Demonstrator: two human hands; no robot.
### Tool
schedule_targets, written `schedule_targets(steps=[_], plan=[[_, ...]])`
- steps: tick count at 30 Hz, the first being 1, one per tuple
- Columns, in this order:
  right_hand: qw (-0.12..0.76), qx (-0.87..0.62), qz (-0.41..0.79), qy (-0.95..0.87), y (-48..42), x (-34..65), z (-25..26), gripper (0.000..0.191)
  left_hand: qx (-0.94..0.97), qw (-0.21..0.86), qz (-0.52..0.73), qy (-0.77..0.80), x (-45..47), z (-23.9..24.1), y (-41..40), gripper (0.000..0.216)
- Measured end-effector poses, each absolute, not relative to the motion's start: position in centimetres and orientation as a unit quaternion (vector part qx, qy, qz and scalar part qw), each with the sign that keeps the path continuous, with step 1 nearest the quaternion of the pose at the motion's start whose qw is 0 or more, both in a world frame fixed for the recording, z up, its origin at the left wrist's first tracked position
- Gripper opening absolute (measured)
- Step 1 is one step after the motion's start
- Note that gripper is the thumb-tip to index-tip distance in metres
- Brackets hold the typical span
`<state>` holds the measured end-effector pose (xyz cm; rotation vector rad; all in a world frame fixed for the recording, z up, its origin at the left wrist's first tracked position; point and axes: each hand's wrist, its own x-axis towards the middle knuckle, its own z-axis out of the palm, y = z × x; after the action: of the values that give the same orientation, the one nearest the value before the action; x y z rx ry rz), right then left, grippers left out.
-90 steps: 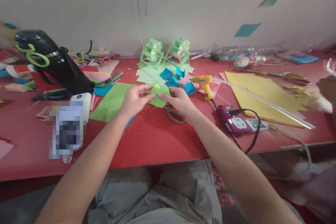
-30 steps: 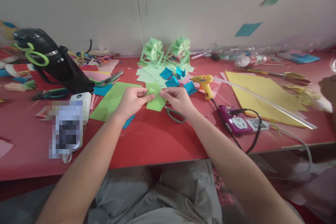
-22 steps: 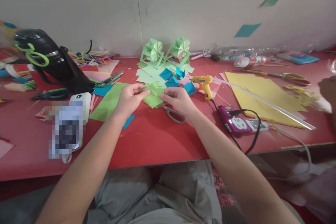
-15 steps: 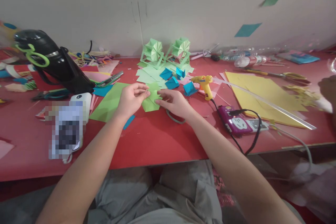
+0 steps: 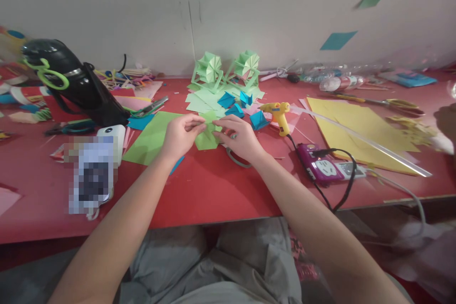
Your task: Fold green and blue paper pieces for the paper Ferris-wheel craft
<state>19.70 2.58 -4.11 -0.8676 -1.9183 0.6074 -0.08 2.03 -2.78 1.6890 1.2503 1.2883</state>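
Between my two hands is a small light-green sheet of paper with crease lines. My left hand pinches its left side between thumb and fingers. On the other side my right hand has its fingertips closed on the paper's upper right part. Under and left of my left hand lies a larger green sheet. Several folded blue paper pieces sit just beyond my hands, in front of two pale-green folded paper wheels on stands. Scissors with a grey handle lie partly hidden under my right hand.
A yellow glue gun is to the right, its cord near a purple power strip. Farther right are yellow sheets under a clear strip. A phone and a black bottle stand at left. Another person's hand shows at the right edge.
My right thumb and fingers have shifted slightly on the green paper, with the thumb farther from its edge. My left hand keeps its pinch. The view has moved a little.
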Motion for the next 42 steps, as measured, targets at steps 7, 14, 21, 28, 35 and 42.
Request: schedule_targets(steps=[7,14,21,28,35,42], plan=[[0.475,-0.337,0.201,-0.787,2.8,19.8,-4.3,0.019,0.646,0.342,0.490,0.474,-0.1,-3.2,2.2,0.030],[0.466,-0.349,0.210,-0.785,3.0,19.7,-4.8,0.018,0.657,0.347,0.456,0.490,0.4,-3.1,2.0,0.039],[0.460,-0.343,0.230,-0.786,2.5,19.7,-4.1,0.013,0.671,0.311,0.453,0.498,0.4,-3.3,1.9,0.026],[0.437,-0.354,0.287,-0.775,2.5,19.7,-4.2,0.006,0.724,0.261,0.420,0.481,0.1,-3.4,1.9,0.022],[0.444,-0.352,0.341,-0.750,2.6,19.6,-4.2,0.015,0.761,0.268,0.402,0.434,-0.4,-3.0,1.8,0.020],[0.431,-0.362,0.355,-0.746,2.6,19.5,-4.3,0.014,0.796,0.231,0.357,0.431,-1.4,-2.6,1.8,0.023]])
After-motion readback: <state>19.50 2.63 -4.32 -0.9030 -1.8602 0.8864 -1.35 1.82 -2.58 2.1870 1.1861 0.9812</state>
